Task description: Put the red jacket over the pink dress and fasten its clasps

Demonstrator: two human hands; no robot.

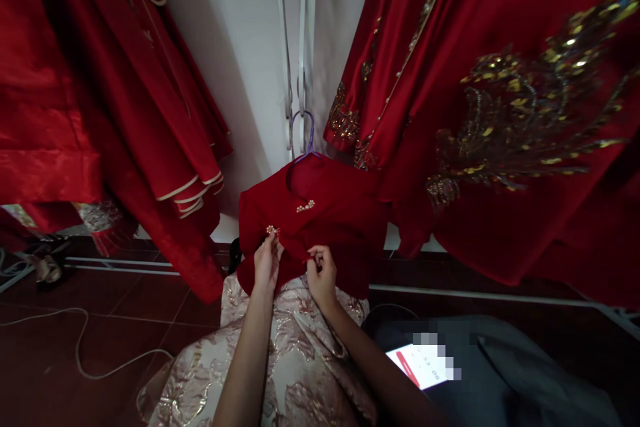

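A short red jacket (345, 213) hangs in front of me on a purple hanger (311, 137). Two pearl-like frog fasteners (305, 206) show on its upper front, one near the neckline and one lower down. My left hand (268, 261) pinches the front edge of the jacket just under the lower fastener. With thumb and finger, my right hand (321, 273) grips the jacket's other front edge near the hem. Below it spreads a pink-and-cream brocade skirt (295, 340) with a shiny flower pattern, partly hidden by my forearms.
Red garments (150, 93) crowd the left side; a red dress with gold sequins (520, 120) hangs at right. A lit phone (423, 367) lies on dark fabric at lower right. A pale cable (83, 347) runs over the tiled floor, near rack rails (125, 265).
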